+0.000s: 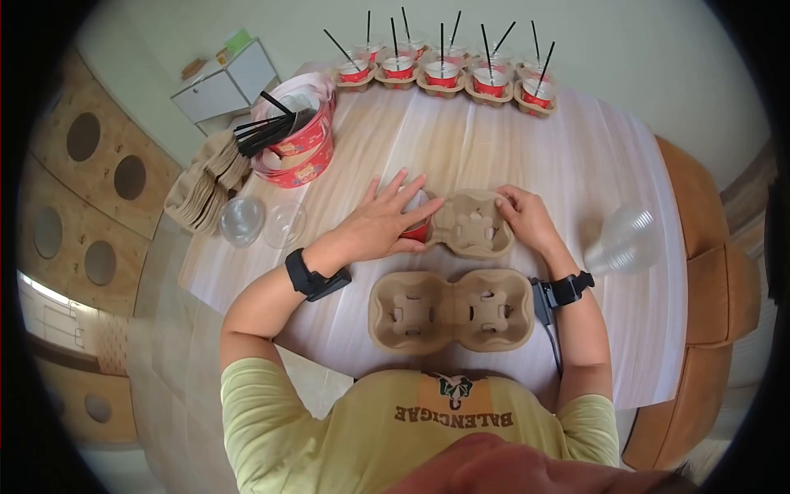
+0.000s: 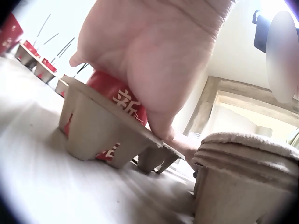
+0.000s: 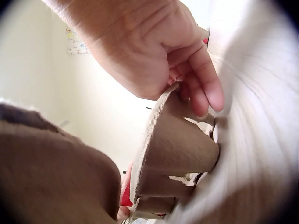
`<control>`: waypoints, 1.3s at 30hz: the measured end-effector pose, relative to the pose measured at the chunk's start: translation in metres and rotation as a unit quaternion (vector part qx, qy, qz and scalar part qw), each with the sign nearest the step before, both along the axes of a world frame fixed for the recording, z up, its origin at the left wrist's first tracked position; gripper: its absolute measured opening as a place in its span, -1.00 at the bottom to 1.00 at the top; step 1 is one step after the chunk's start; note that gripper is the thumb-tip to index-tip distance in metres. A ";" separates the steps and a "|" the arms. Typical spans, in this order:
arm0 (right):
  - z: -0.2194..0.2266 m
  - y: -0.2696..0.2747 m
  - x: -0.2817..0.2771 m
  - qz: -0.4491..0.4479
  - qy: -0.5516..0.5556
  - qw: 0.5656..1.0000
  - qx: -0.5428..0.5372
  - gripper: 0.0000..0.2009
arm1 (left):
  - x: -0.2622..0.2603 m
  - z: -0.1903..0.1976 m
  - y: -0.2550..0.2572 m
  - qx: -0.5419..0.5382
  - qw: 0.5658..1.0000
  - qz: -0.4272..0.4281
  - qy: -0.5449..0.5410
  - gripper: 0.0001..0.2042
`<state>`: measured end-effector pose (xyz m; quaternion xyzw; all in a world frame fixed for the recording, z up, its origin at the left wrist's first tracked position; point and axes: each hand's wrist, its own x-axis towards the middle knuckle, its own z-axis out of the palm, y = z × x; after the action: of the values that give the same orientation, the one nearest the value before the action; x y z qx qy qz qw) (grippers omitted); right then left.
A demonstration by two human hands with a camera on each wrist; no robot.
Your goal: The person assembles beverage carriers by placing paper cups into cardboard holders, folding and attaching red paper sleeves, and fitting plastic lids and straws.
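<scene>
"At the centre of the frame, what are your hands doing?"

"Your left hand (image 1: 380,221) spreads its fingers over the red cup (image 1: 416,233) in the left well of the tray (image 1: 473,232); your right hand (image 1: 529,221) pinches the tray's right rim."

"What could go wrong?"

"Press unevenly and you might tip the tray or crumple the cup beneath your palm."
</scene>
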<state>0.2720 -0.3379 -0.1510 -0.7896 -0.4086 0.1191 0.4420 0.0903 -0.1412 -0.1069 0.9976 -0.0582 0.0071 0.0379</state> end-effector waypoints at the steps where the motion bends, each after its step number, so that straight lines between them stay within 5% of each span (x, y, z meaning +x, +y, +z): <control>1: 0.001 0.001 -0.001 0.000 -0.003 1.000 0.010 -0.82 | 0.000 -0.001 0.000 0.001 1.000 -0.002 0.008 -0.28; 9: -0.020 0.004 0.009 -0.010 -0.026 0.999 0.034 -0.81 | -0.006 -0.005 0.010 -0.032 0.998 -0.007 -0.046 -0.30; 11: -0.022 0.006 0.012 -0.018 -0.018 0.999 0.040 -0.81 | -0.010 0.001 0.018 -0.129 0.968 0.055 -0.207 -0.45; 15: -0.015 0.004 0.008 -0.047 0.047 0.997 0.032 -0.82 | -0.038 0.003 0.074 -0.097 0.911 0.202 -0.346 -0.81; 21: -0.005 0.001 0.007 -0.060 -0.003 0.998 -0.024 -0.76 | -0.091 -0.006 0.146 0.013 0.859 0.400 -0.320 -0.83; 32: 0.038 -0.017 0.006 -0.079 -0.114 0.990 0.024 -0.69 | -0.093 -0.014 0.152 0.067 0.891 0.393 -0.218 -0.87; 35: 0.051 -0.021 0.001 -0.053 -0.064 0.996 0.032 -0.72 | -0.095 0.006 0.135 0.088 0.892 0.376 -0.237 -0.89; 37: 0.052 -0.023 0.002 0.042 0.079 0.987 0.134 -0.77 | -0.097 0.029 0.113 0.091 0.890 0.366 -0.256 -0.90; 39: 0.067 -0.024 -0.007 0.078 0.163 0.975 0.126 -0.74 | -0.093 0.054 0.081 0.080 0.883 0.321 -0.334 -0.90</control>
<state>0.2648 -0.3621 -0.0837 -0.6632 -0.4033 0.2277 0.5880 -0.0022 -0.0604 -0.0531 0.8998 0.2552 0.3471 -0.0684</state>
